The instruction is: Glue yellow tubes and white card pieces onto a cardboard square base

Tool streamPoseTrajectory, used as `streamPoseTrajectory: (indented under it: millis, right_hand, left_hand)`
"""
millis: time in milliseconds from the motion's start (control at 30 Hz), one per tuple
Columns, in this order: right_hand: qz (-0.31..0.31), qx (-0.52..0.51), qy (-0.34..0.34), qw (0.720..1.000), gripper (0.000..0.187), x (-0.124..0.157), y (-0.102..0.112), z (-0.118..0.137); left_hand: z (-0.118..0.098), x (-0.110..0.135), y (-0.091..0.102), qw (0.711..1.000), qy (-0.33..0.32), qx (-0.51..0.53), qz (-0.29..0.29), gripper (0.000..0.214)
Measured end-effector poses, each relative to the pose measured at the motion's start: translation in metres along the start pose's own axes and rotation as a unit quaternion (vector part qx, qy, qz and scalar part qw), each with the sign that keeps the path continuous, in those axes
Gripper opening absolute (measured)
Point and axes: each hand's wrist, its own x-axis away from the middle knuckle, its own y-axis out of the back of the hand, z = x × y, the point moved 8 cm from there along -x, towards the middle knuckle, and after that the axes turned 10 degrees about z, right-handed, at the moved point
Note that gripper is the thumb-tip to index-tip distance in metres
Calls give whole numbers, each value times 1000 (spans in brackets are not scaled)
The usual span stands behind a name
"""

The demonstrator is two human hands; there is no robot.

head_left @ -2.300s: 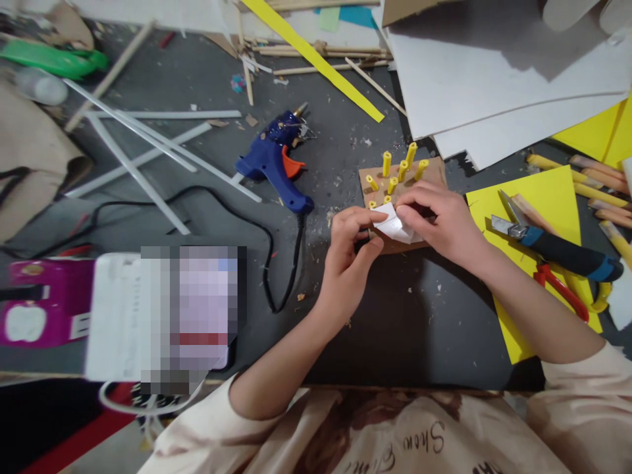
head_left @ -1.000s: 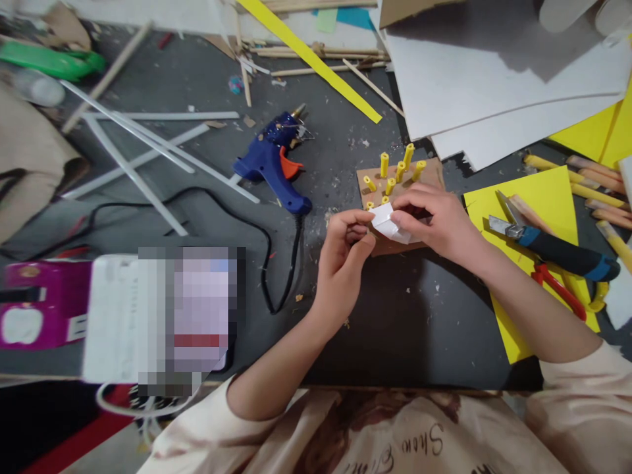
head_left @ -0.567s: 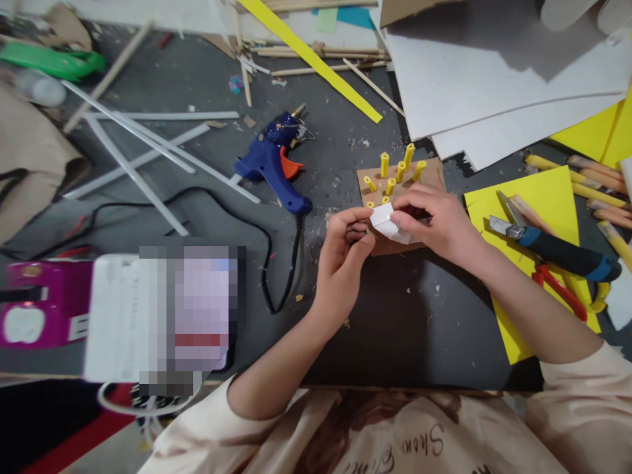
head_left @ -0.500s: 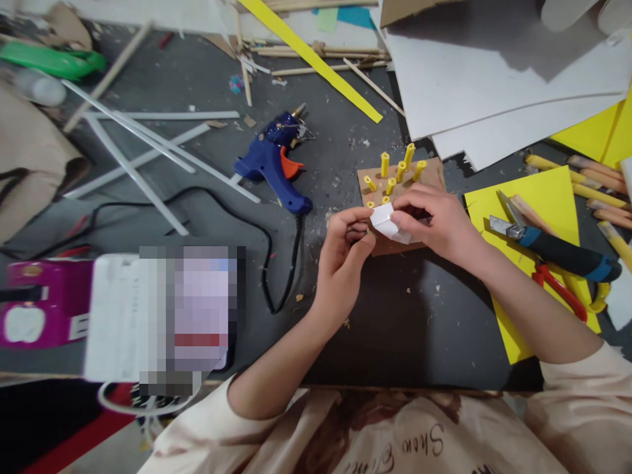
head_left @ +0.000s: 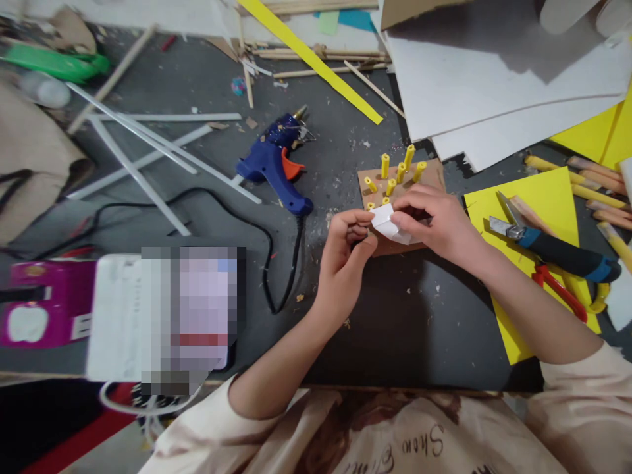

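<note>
A small folded piece of white paper (head_left: pixel 386 222) is between my two hands, above the near part of a brown cardboard piece (head_left: pixel 434 176). My right hand (head_left: pixel 437 220) pinches the paper from the right, thumb on top. At its left edge, the curled fingers of my left hand (head_left: pixel 345 253) grip it, the index fingertip on the corner and the thumb lower down. Several short yellow tubes (head_left: pixel 401 172) stand upright on the cardboard just beyond the paper. Part of the cardboard is hidden by my hands.
Left of the cardboard lies a blue glue gun (head_left: pixel 276 161) with a black cord. White sticks (head_left: pixel 143 171) cross farther left. A utility knife (head_left: pixel 563 250) and red-handled scissors (head_left: pixel 560 293) rest on yellow paper (head_left: pixel 513 329) at right. White sheets (head_left: pixel 474 99) lie behind.
My hands and the folded white paper hold almost the same position. Only a very slight shift of the view shows.
</note>
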Motion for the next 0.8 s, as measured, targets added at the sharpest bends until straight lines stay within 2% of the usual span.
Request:
streamPoseTrajectory:
  millis: [500, 800]
  right_hand:
    - [4, -7, -5, 1000, 18, 0, -1, -1]
    - [-4, -4, -6, 1000, 15, 0, 1, 0]
  left_hand:
    - [1, 0, 0, 1000, 21, 13, -6, 19]
    - [-2, 0, 0, 1000, 6, -18, -9, 17]
